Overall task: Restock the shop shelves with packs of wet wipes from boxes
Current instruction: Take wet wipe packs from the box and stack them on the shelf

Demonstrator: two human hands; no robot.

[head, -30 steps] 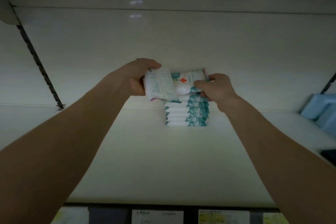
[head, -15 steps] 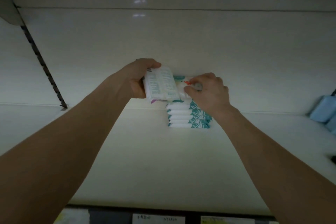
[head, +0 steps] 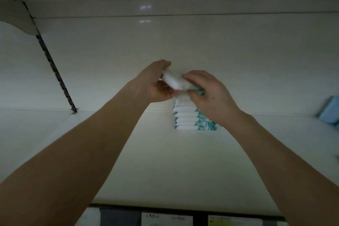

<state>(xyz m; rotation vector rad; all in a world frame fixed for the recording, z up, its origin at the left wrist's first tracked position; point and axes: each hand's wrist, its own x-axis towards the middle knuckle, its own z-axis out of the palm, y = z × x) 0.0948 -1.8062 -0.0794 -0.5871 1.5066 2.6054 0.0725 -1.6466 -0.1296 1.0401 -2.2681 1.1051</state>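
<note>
Now my left hand (head: pixel 157 88) and right hand (head: pixel 209 97) both clamp one pack (head: pixel 174 81) just above the stack (head: pixel 190 120), probably levelling it to land square.

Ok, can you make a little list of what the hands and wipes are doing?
left hand: grips the wet wipes pack
right hand: holds that pack's other end
pack: tilted, over the stack of wet wipes packs
stack: on the white shelf, near its back
far right: blue packs
shelf front: price labels
</note>
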